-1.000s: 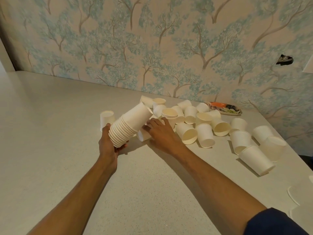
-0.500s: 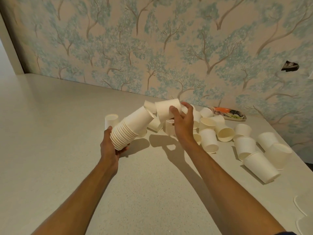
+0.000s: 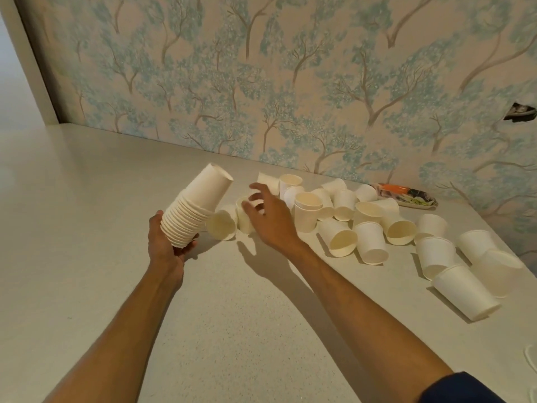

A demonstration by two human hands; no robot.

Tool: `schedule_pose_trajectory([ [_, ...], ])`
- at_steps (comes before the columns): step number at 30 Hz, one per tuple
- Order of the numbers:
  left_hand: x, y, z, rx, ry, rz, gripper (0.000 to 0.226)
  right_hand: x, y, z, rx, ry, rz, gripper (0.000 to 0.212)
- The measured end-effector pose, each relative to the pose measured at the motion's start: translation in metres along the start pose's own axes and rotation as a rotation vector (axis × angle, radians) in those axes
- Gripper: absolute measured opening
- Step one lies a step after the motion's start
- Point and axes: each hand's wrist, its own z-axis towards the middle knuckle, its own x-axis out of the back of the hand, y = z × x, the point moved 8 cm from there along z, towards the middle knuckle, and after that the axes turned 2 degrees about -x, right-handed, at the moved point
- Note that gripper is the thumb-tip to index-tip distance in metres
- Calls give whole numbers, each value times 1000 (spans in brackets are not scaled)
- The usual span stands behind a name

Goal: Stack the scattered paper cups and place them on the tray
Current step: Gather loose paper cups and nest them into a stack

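Note:
My left hand (image 3: 165,245) grips the lower end of a stack of white paper cups (image 3: 195,207), held upside down and tilted to the right. My right hand (image 3: 268,218) hovers with fingers spread and empty over loose cups just right of the stack; a cup on its side (image 3: 222,223) lies beneath the stack's edge. Several more scattered paper cups (image 3: 369,225) lie and stand across the counter to the right. A small patterned tray (image 3: 406,194) with an orange item sits by the wall.
The pale counter (image 3: 87,228) stretches left and toward me. Tree-patterned wallpaper (image 3: 290,82) backs it. A large cup on its side (image 3: 465,290) lies near the right edge, with white rims (image 3: 530,357) at the far right corner.
The cup my right hand held half a second ago now sits on top of the stack. My right hand has let go and moved down toward the loose cups.

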Motion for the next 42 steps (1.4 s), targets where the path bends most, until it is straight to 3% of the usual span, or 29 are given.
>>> schedule_pose_trajectory([
  [3,3,2,3,-5,21,-19,26,-30,-2,-2,101,-108,-428,58],
  [8,3,-1,6,2,29,-16,29,-59,-21,2,257,85,-836,58],
  [10,3,0,6,-8,37,-24,28,-65,-27,7,252,128,-930,55],
  [15,6,1,9,-24,43,-41,31,-87,-29,19,294,-17,-956,33],
  [21,6,-2,10,-23,41,-34,35,-89,-25,6,363,-85,-859,37],
  [29,4,-5,13,-7,6,-32,34,-71,-5,-22,353,-170,-644,79],
  [32,4,-7,14,5,-6,-42,40,-65,2,-29,233,-217,-542,76],
  [38,3,-7,13,1,4,-22,34,-75,15,-22,-240,-346,-209,69],
  [42,3,-6,13,-7,2,-37,34,-88,9,-23,-326,-483,-18,67],
])
